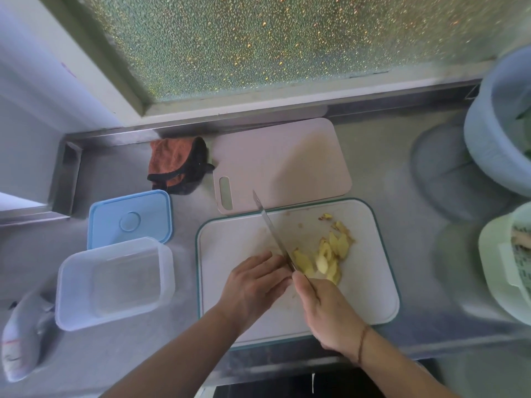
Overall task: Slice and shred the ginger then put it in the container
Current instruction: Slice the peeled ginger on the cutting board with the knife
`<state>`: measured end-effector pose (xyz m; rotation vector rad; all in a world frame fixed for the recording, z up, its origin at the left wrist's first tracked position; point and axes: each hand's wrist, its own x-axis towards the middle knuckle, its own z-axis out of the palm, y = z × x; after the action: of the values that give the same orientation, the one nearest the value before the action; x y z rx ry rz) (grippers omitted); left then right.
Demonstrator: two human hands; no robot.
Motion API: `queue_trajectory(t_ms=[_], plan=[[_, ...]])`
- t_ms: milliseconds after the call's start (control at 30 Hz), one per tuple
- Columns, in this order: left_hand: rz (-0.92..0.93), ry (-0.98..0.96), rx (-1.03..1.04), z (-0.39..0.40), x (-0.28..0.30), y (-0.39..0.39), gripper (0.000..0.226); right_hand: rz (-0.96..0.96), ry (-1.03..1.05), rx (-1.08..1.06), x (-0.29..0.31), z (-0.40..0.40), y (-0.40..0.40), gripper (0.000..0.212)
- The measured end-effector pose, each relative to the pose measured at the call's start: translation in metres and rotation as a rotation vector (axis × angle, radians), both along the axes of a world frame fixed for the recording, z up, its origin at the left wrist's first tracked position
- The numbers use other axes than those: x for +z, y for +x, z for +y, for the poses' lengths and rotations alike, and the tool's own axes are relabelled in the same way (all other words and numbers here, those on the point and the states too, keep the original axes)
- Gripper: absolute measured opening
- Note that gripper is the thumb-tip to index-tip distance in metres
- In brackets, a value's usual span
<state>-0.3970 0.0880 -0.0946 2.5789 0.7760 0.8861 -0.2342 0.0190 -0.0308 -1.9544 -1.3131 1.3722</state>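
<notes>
Steel counter (402, 173) bears boards (373, 282), container (115, 282), lid (129, 218).

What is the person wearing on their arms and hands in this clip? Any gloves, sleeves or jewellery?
No gloves, and no sleeves in view: both forearms are bare to the frame edge. The left hand shows no rings or bands. The right hand has a thin reddish-brown cord bracelet around the wrist. No watch is visible.

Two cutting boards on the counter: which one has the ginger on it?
The white cutting board with the teal rim, nearest the person; the ginger slices lie on it by the knife. The pink cutting board behind it is bare.
</notes>
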Motion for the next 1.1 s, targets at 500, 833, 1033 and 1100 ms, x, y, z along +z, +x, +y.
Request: queue_trajectory(t_ms=[500,833,1033,1100], plan=[[0.009,-0.006,0.012,-0.002,-0.005,0.0,0.01,0.069,-0.142,-0.064,0.001,-0.032,0.001,0.061],[-0.02,-0.028,0.011,-0.002,0.001,0.001,0.01,-0.017,-0.087,-0.047,0.005,-0.024,-0.005,0.056],[-0.013,-0.02,0.047,-0.009,-0.005,0.001,0.013,0.028,-0.117,-0.096,0.0,-0.016,0.009,0.067],[-0.018,-0.037,0.065,-0.011,-0.006,0.001,0.015,0.087,-0.141,-0.161,0.0,-0.014,0.021,0.076]])
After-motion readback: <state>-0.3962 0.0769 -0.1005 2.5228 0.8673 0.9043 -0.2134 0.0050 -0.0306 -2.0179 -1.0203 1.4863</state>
